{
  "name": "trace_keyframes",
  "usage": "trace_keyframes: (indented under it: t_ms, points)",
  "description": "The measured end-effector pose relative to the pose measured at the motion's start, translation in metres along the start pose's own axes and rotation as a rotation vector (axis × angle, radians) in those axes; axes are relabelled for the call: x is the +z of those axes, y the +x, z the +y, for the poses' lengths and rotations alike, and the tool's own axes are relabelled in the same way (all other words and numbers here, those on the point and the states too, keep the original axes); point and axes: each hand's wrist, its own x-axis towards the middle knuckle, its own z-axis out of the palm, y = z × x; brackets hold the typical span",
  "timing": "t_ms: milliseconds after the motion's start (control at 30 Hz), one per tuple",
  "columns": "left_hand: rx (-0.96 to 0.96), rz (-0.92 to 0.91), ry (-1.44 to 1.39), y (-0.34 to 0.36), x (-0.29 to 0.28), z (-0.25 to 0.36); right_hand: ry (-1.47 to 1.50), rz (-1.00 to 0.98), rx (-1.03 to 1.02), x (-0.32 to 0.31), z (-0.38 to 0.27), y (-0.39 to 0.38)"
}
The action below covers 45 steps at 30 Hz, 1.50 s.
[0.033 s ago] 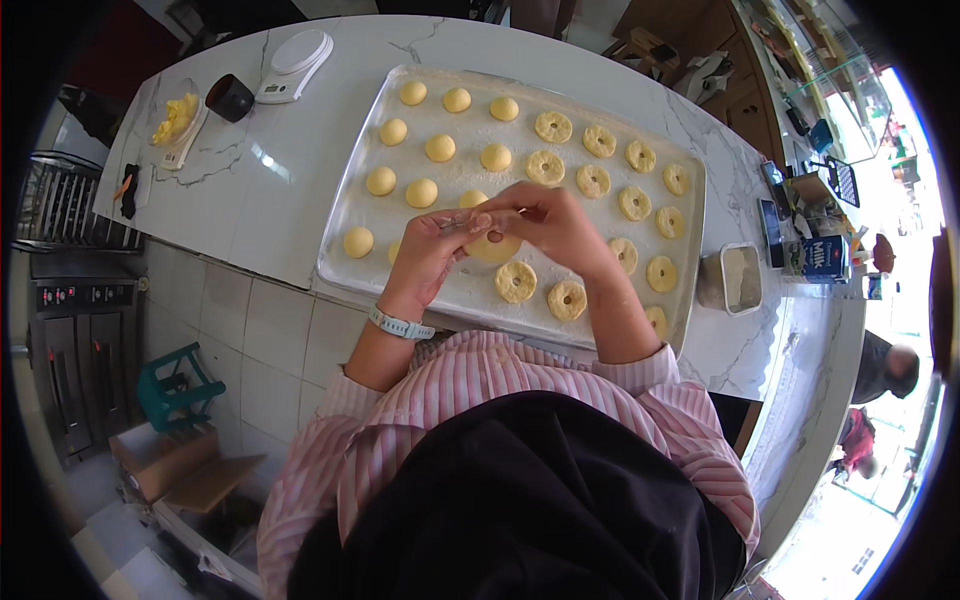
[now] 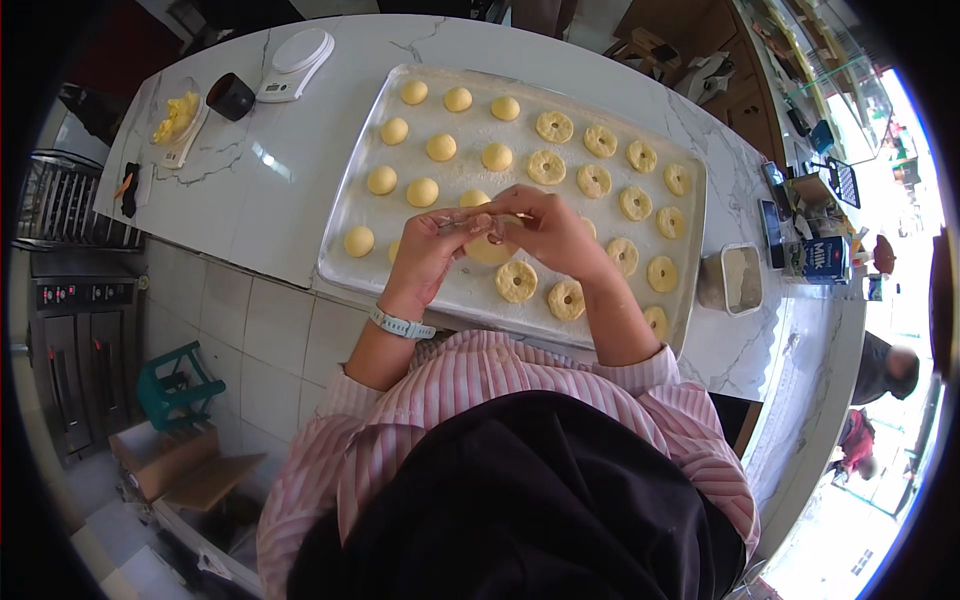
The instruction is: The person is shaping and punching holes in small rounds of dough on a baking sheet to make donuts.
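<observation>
My left hand (image 2: 432, 250) and my right hand (image 2: 545, 230) meet above a large floured metal baking sheet (image 2: 345, 195), fingertips pressed together around a flattened piece of pale yellow dough (image 2: 485, 250). The fingers of both are curled on it, and the right fingers partly hide it. Smooth dough balls (image 2: 441, 147) stand in rows on the left of the sheet, some hidden by my hands. Several dough rings with centre holes (image 2: 546, 167) lie on the right side and just below my hands.
A white scale (image 2: 285, 90), a black cup (image 2: 230, 97) and yellow pieces on another scale (image 2: 178, 117) are at left. A flour container (image 2: 730, 277) and carton (image 2: 817, 257) sit at right. A green stool (image 2: 180, 385) stands on the floor. Other people (image 2: 880, 365) are far right.
The fingers of my right hand have shifted slightly over the dough's hole. Otherwise the scene looks almost the same.
</observation>
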Motion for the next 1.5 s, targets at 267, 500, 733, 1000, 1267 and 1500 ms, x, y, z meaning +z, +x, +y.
trace_keyframes:
  t_ms: [267,500,733,1000,1267,1500]
  points:
    - [0.028,0.026,-0.021,-0.001,0.002,-0.004,-0.065,0.021,0.001,-0.003,0.004,0.0]
    - [0.022,0.037,-0.063,-0.001,0.006,0.0,-0.014,0.125,0.187,-0.004,-0.004,-0.003]
    - [0.038,0.078,-0.033,-0.001,0.007,0.001,0.027,0.061,0.147,-0.003,-0.005,-0.005]
    - [0.043,0.157,-0.002,-0.001,0.006,0.0,0.013,0.068,0.123,-0.001,-0.005,-0.005]
    - [0.064,0.066,-0.028,0.002,0.006,-0.004,0.114,0.007,0.074,0.006,0.001,-0.006]
    - [0.004,-0.032,0.022,0.004,0.004,-0.008,0.124,0.004,0.03,0.003,0.0,-0.011]
